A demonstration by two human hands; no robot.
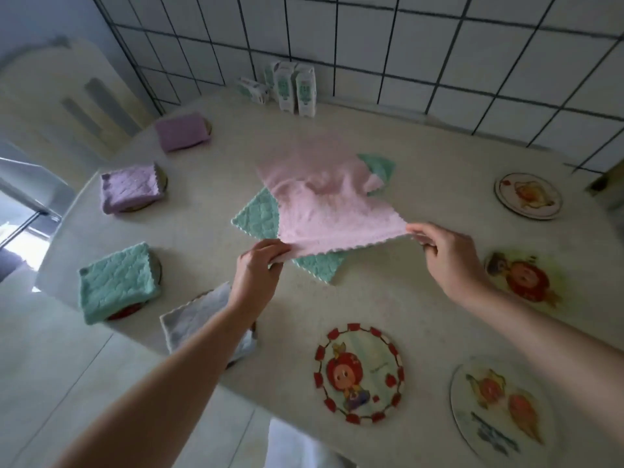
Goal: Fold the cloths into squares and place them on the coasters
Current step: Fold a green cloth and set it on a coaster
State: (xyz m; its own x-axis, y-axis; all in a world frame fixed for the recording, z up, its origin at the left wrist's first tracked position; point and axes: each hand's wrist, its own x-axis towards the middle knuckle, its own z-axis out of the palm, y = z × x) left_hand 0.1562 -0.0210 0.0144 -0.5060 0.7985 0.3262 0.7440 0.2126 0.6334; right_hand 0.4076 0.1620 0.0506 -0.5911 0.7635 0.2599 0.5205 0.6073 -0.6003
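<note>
1. The table (371, 292) carries everything, and a tiled wall (439, 45) stands behind its far edge.
2. A pink cloth (331, 211) is held stretched above the table's middle; its far part is blurred.
3. A green cloth (256, 219) lies flat beneath it, with its corners showing.
4. Four folded cloths (130, 187) line the left edge, each over a coaster (126, 311): two purple, one green, one grey by the near-left corner.
5. Four bare coasters (359, 373) lie along the right and near edges.
6. The left hand (258, 268) pinches the pink cloth's near-left corner; the right hand (445, 255) pinches its near-right corner, fingers curled on the hem.
7. Small cartons (297, 89) stand at the far edge.
</note>
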